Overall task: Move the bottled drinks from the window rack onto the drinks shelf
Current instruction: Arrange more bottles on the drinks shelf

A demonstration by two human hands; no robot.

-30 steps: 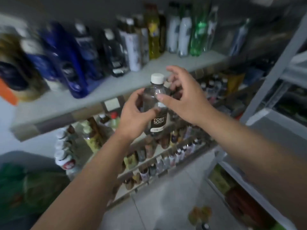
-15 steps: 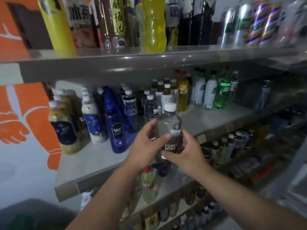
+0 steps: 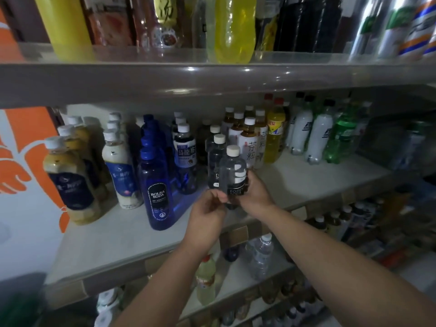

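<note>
A clear soda bottle (image 3: 233, 169) with a white cap and a black label stands upright at the middle shelf (image 3: 311, 178), just in front of a matching bottle (image 3: 216, 159). My right hand (image 3: 256, 195) curls round its lower right side. My left hand (image 3: 208, 212) holds its lower left side with the fingertips. The bottle's base is hidden behind my hands, so I cannot tell whether it rests on the shelf.
A tall blue soda bottle (image 3: 155, 192) stands close on the left, with milky tea bottles (image 3: 122, 166) beyond. Tea, yellow and green bottles fill the back right. The upper shelf edge (image 3: 212, 81) hangs overhead. More bottles sit on lower shelves (image 3: 259, 258).
Both hands have carried the bottle forward and in over the middle shelf, up to the matching bottle. The view has lifted and moved closer to the shelf.
</note>
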